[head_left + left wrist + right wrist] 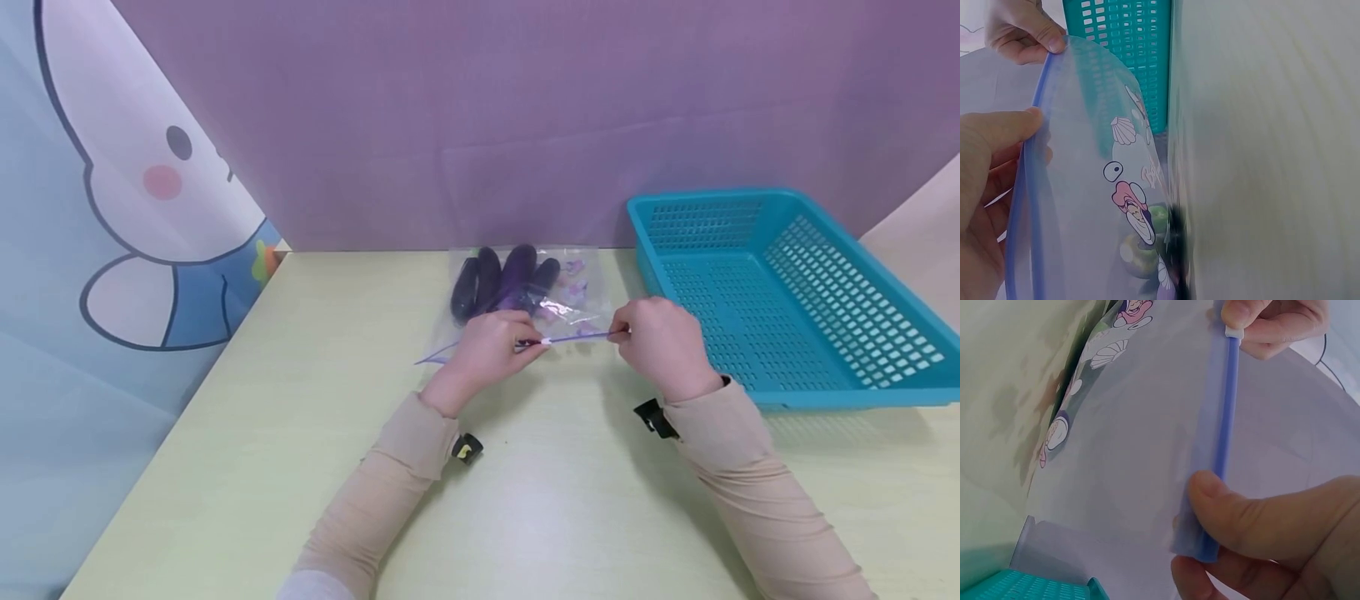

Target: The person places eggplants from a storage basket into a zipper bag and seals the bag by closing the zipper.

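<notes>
A clear zip bag [587,292] with pink and purple sea prints lies at the back of the table, its mouth edge lifted toward me. Several dark purple eggplants [487,279] are inside; greenish ends [1139,255] show through the plastic in the left wrist view. My left hand [491,348] pinches the white slider [1233,332] on the blue zip strip [1229,409]. With thumb and fingers, my right hand [662,340] pinches the strip's right end. Between the hands the strip is stretched straight. Left of my left hand, the strip's other end hangs free.
A blue-green plastic basket [817,398] with perforated walls stands to the right, close beside my right hand. Behind the pale table [315,400] hangs a purple cloth [450,125]. A light blue cloth with a cartoon figure [172,217] covers the left side.
</notes>
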`<state>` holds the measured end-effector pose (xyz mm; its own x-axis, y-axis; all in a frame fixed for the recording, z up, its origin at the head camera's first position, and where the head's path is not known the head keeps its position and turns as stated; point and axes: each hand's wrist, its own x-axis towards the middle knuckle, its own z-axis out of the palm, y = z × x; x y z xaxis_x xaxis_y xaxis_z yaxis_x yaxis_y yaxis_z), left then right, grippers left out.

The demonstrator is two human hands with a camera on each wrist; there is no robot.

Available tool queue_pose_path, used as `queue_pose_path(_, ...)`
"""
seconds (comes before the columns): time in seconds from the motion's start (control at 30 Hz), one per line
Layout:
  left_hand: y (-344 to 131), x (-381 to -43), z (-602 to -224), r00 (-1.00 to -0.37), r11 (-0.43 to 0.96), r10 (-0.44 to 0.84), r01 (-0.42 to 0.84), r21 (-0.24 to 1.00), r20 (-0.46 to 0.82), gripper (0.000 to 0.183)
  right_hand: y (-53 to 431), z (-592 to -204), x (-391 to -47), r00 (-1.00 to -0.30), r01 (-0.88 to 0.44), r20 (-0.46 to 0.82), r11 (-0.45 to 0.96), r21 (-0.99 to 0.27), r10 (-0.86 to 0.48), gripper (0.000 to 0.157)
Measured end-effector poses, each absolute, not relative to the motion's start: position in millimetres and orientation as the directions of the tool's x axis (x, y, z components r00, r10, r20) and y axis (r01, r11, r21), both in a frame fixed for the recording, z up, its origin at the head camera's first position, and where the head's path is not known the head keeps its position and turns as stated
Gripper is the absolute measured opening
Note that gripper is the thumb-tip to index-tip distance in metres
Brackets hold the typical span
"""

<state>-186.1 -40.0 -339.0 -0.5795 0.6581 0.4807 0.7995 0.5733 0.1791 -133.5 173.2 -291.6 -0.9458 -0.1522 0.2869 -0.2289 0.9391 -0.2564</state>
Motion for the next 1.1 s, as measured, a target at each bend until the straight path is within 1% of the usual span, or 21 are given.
queue_pose_path(0.3,-41.3,-187.3,-339.5,-0.565,0.572,0.656,0.805,0.159,0.5,0.011,175.1,-290.7,-133.8,-0.955,-0.205,0.266,0.942,-0.266,-0.133,0.01)
queue_pose_path(0.57,-43.0,-188.6,-340.8,-0.581,0.575,0.651,0.797,0.183,0.489,0.01,176.3,-291.4,-134.3,-0.956,-0.204,0.263,0.942,-0.266,-0.133,0.008)
queue_pose_path(0.87,-44.3,-190.3,-342.4,-0.581,0.575,0.652,0.798,0.183,0.487,0.012,176.4,-291.5,-134.5,-0.958,-0.189,0.259,0.946,-0.262,-0.119,0.012)
queue_pose_path(1.1,-45.6,-189.9,-342.2,-0.589,0.575,0.655,0.795,0.194,0.473,0.011,175.6,-291.6,-134.3,-0.962,-0.17,0.251,0.95,-0.263,-0.102,0.011)
